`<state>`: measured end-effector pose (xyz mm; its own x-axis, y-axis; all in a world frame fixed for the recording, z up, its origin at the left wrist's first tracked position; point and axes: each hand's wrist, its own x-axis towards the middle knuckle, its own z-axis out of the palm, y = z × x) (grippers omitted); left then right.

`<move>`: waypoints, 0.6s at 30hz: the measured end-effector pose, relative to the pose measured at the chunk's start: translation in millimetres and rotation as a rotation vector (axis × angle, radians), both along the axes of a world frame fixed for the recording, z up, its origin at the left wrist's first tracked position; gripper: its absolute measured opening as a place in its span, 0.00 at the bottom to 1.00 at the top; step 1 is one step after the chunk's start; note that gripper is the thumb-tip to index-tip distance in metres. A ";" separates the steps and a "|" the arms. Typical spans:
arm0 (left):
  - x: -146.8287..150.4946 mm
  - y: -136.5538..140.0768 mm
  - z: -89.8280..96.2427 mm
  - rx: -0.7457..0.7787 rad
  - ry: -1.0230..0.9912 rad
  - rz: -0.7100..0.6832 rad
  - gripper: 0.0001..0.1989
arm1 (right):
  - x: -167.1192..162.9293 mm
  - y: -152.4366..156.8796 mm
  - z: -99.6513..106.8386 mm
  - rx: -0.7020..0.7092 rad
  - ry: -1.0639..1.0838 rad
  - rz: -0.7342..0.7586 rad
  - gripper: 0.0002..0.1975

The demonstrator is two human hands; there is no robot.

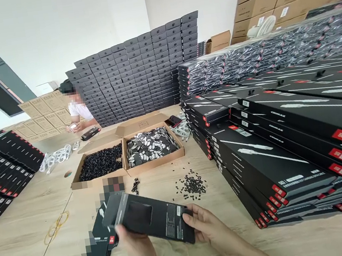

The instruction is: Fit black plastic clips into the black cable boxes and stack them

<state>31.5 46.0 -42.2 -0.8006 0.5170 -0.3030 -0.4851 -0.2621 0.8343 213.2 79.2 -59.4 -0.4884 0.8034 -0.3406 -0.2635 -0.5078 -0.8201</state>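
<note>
Both of my hands hold a flat black cable box (162, 224) above the table, its back with printed text and a barcode facing up. My left hand (139, 249) grips the box's near edge at the left, where a black end flap (112, 210) sticks out. My right hand (204, 227) has its thumb on top of the right end and its fingers beneath. Behind the left end, more black cable boxes (99, 231) lie on the table, partly blurred out. Past the box is a scatter of small black pieces (194, 184), with a few black clips (135, 186) to its left.
Open cartons hold black clips (99, 163) and black-and-white round tags (151, 145). Tall stacks of cable boxes stand at right (267, 161) and left (2, 173). White cables (56, 157) and yellow rubber bands (57, 227) lie on the table. A co-worker (77, 109) sits across.
</note>
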 end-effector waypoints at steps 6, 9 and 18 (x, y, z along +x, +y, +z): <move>-67.8 -43.9 -2.2 0.130 -0.209 -0.901 0.38 | 18.5 39.1 9.8 0.310 -0.203 -0.189 0.27; -85.2 -31.8 6.1 0.236 -0.190 -1.506 0.43 | 18.1 62.9 5.9 0.451 -0.308 -0.181 0.27; 14.5 11.7 -1.1 0.125 0.335 -1.338 0.44 | 8.1 92.0 30.6 0.590 -0.302 0.015 0.19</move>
<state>46.0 57.7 -43.3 0.2961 0.9507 -0.0922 -0.2071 0.1581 0.9655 221.4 171.3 -28.8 -0.4530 0.8910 0.0307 0.0248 0.0470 -0.9986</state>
